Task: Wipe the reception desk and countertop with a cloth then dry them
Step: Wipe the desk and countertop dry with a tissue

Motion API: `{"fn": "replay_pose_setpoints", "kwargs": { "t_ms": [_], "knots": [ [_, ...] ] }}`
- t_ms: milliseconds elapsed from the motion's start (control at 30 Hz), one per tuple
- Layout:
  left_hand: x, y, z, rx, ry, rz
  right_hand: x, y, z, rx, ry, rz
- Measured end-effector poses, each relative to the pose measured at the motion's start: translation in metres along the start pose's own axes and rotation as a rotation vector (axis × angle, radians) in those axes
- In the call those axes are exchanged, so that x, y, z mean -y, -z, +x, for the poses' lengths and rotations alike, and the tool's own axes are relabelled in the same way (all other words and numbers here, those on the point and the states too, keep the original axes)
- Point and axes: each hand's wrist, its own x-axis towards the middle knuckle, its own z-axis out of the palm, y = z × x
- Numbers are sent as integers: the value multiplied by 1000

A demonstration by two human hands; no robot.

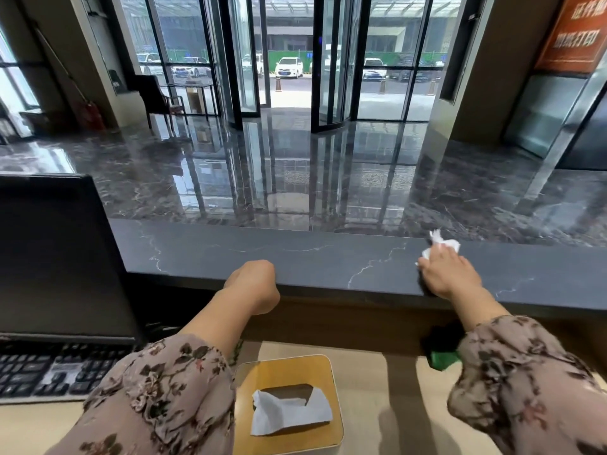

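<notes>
Hands apart: the right hand (450, 274) lies flat, fingers spread on a crumpled white cloth (441, 245), pressing it to the dark veined stone counter (295, 254) toward its right end. The left hand (254, 280) rests bent at the counter's near edge with its fingers hidden, so its grip cannot be told. On the lower wooden counter (368, 389) stand a tissue box (285, 369), a keyboard (49, 369) and a dark monitor (56, 257). An orange sign (571, 31) at upper right bears white Chinese characters, cut off and blurred; the keyboard's sticker is unreadable.
</notes>
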Motion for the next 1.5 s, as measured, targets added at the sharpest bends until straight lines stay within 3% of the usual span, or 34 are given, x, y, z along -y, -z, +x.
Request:
{"fn": "replay_pose_setpoints", "kwargs": {
  "t_ms": [167,400,567,667,833,1067,1300,1500],
  "knots": [
    [1,-5,0,-32,-35,24,27,-1,9,5,5,8],
    [15,-14,-10,6,-97,-11,156,-26,1,88,353,-11],
    [20,-13,-13,-29,-102,-93,197,-38,-34,134,550,-30],
    [22,-12,-14,-91,-44,-214,198,-37,-65,167,698,-18],
    [21,-24,-22,-342,80,-357,158,-25,-98,119,859,51],
    [22,-38,-33,-486,175,-511,124,-20,-103,-76,901,-85],
    [25,-57,-43,-532,280,-632,139,-19,-94,-136,966,-183],
    [53,-59,-48,-482,322,-702,150,-19,-80,-92,999,-145]
  ]
}}
